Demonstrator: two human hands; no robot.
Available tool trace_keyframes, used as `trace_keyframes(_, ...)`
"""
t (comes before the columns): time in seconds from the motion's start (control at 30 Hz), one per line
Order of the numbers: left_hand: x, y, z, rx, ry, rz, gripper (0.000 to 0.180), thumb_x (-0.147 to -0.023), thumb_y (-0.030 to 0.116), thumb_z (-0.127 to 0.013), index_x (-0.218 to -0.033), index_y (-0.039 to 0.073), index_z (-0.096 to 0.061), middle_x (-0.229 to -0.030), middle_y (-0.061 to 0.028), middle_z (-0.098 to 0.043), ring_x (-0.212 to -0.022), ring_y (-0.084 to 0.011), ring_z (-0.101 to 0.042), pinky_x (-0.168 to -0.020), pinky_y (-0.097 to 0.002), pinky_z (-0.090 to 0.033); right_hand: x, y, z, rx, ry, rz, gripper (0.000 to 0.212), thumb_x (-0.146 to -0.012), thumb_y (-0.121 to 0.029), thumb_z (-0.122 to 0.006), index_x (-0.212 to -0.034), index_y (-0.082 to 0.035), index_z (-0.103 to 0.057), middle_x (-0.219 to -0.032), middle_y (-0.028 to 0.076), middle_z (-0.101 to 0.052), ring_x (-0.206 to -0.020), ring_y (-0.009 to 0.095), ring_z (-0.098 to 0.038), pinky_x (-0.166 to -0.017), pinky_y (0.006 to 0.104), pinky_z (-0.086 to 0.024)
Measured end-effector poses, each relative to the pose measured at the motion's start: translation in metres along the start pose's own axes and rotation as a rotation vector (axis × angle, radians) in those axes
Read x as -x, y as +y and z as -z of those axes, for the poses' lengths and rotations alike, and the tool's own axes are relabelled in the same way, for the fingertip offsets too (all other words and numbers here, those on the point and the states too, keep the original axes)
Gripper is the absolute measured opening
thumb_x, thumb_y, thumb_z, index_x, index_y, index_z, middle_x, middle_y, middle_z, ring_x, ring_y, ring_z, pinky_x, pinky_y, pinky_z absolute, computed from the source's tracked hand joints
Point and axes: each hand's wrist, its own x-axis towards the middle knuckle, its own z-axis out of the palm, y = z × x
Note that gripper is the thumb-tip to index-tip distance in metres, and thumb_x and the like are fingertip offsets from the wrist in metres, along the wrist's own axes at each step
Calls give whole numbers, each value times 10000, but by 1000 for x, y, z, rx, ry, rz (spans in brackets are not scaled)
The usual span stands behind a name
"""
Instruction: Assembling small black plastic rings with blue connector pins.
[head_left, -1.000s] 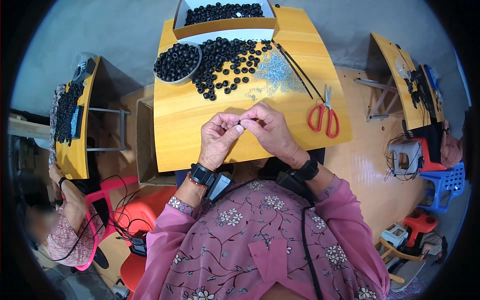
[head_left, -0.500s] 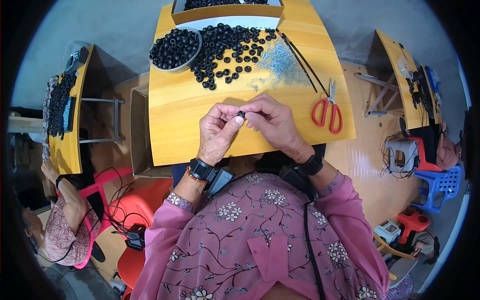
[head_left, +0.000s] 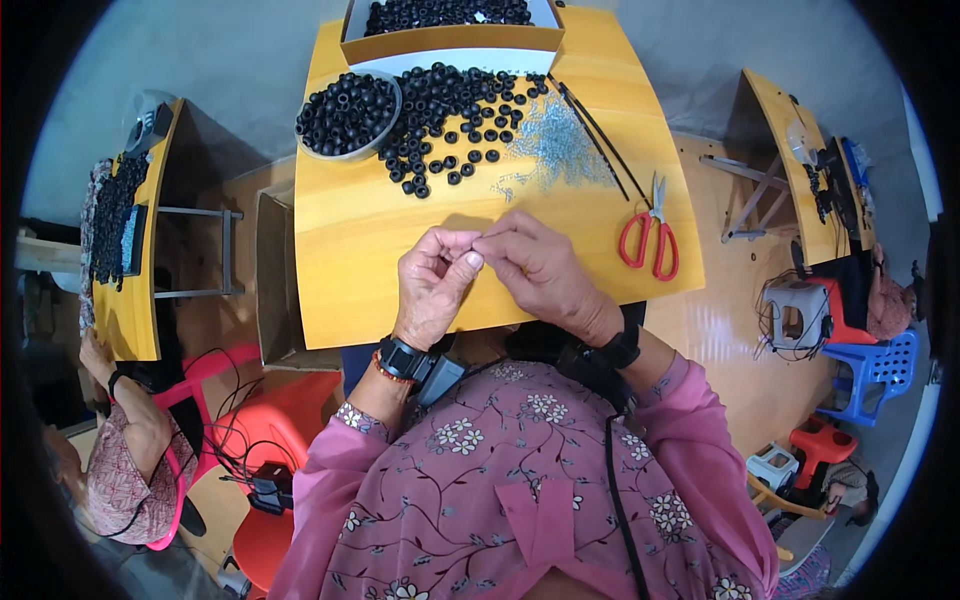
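Note:
Over the near part of the yellow table (head_left: 370, 270), my two hands meet fingertip to fingertip. My left hand (head_left: 430, 285) is closed, thumb and fingers pressed together on a small black part with a hole, which the fingers now mostly hide. Against it, my right hand (head_left: 548, 268) pinches with thumb and forefinger; what it holds is too small to make out. Beyond my hands lie many loose round black parts with holes (head_left: 450, 95). Beside them is a scattered heap of tiny clear bluish pieces (head_left: 560, 145).
A clear bowl (head_left: 398, 105) full of black parts stands at the left, and a box (head_left: 450, 45) of more sits at the back. Thin black rods (head_left: 605, 135) and red-handled scissors (head_left: 648, 240) lie at the right. Another person (head_left: 135, 455) sits at a table on the left.
The small black part showed between my fingertips before; now my fingers cover it. My hands sit slightly lower in the picture, as does the table. My right fingers have closed in over the left.

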Motion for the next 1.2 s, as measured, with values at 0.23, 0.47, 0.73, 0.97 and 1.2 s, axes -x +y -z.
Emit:
trace_keyframes(0.23,-1,-8,-1,53,-3,-8,139,-968,-12,-658,-1098,29,-627,-919,41,-620,-799,-27,-536,-741,-193,-469,-31,10,23,100,21,-72,185,-895,-34,-632,-1072,-18,-687,-906,163,-626,-837,335,-634,-728,406,-514)
trace_keyframes(0.47,0,1,-4,6,1,0,145,-968,1,-655,-1110,15,-625,-897,19,-629,-781,-49,-564,-724,-210,-485,-124,78,37,541,43,35,237,-924,-61,-591,-1127,23,-683,-1068,205,-678,-1030,371,-638,-927,435,-500)
trace_keyframes(0.73,-2,1,-4,17,-17,31,175,-957,-32,-648,-1128,-2,-624,-914,14,-637,-805,-47,-568,-744,-205,-482,-154,99,2,825,-184,108,406,-895,-56,-592,-1300,-46,-631,-1333,176,-588,-1169,374,-568,-981,486,-475)
trace_keyframes(0.97,-3,-2,-3,-6,-17,35,178,-955,-37,-634,-1129,-1,-625,-889,13,-625,-754,-45,-548,-688,-194,-465,-125,81,-6,756,-240,200,429,-876,-48,-593,-1303,-23,-626,-1342,171,-587,-1186,370,-574,-1010,465,-469)
trace_keyframes(1.2,-3,-5,-2,-1,-27,19,181,-955,-26,-652,-1133,-3,-628,-871,19,-621,-728,-35,-528,-656,-188,-445,-111,84,4,593,-158,361,359,-878,-19,-537,-1215,3,-658,-1177,174,-654,-1139,361,-605,-983,485,-465)
